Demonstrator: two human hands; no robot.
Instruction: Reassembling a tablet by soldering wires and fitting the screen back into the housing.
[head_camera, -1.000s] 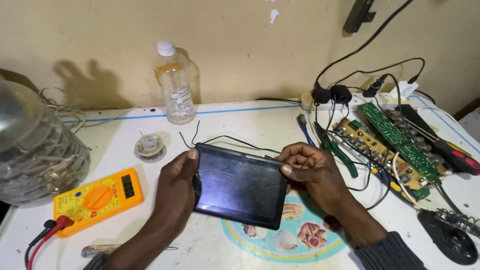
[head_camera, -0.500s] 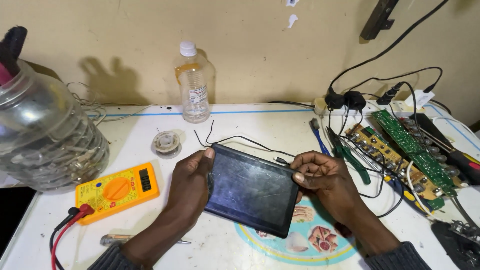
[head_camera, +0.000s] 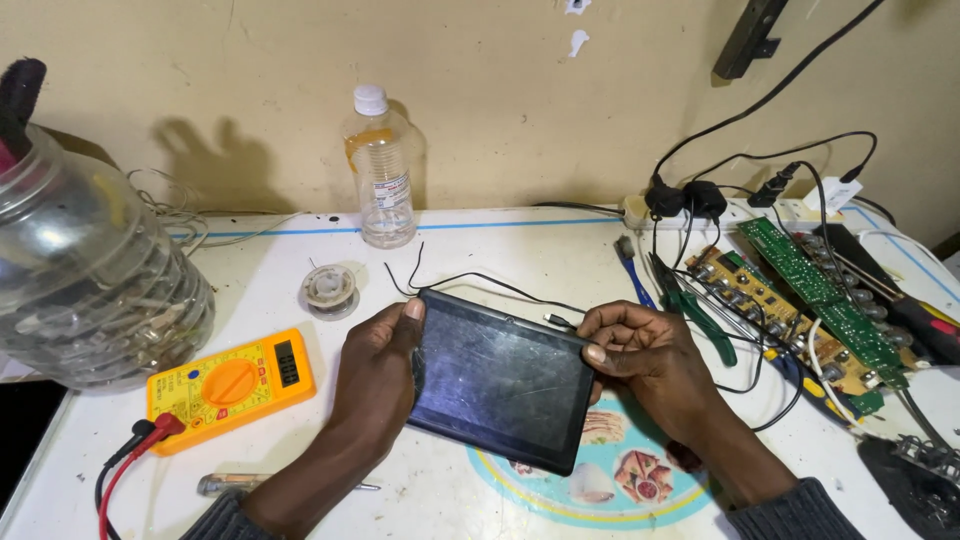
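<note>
Item: tablet (head_camera: 500, 380), dark, screen up, scuffed. It is being held just above the table (head_camera: 520, 250) between both hands, its far edge tilted slightly away from the fingertips.

Risks, as judged:
- The tablet is being gripped by its side edges only; a slip could be caused by the smooth glass, and the near corner, beyond the fingers, would be dropped onto the table.
- Thin black wires (head_camera: 470, 280) are lying just past the fingertips at the far edge; they may be attached to the tablet, though this cannot be told for certain. If so, a joint could be torn by any pull.
- The screen could be cracked by thumb pressure at its corners.
- The solder reel (head_camera: 329, 290) and bottle (head_camera: 381, 170), further beyond the left fingers, could be knocked if the tablet is being swung wide.

Left hand (head_camera: 375, 375): forearm is being brought in from below, palm wrapped on the left edge, fingers closed under it, thumb laid along the top corner. Holding the tablet.

Right hand (head_camera: 645, 355): wrist is being bent inward, fingers curled over the right edge, thumb pressed at the corner. Holding the tablet.

Nearby: multimeter (head_camera: 228, 385) outside the left knuckles; circuit boards (head_camera: 800, 300) outside the right knuckles.
</note>
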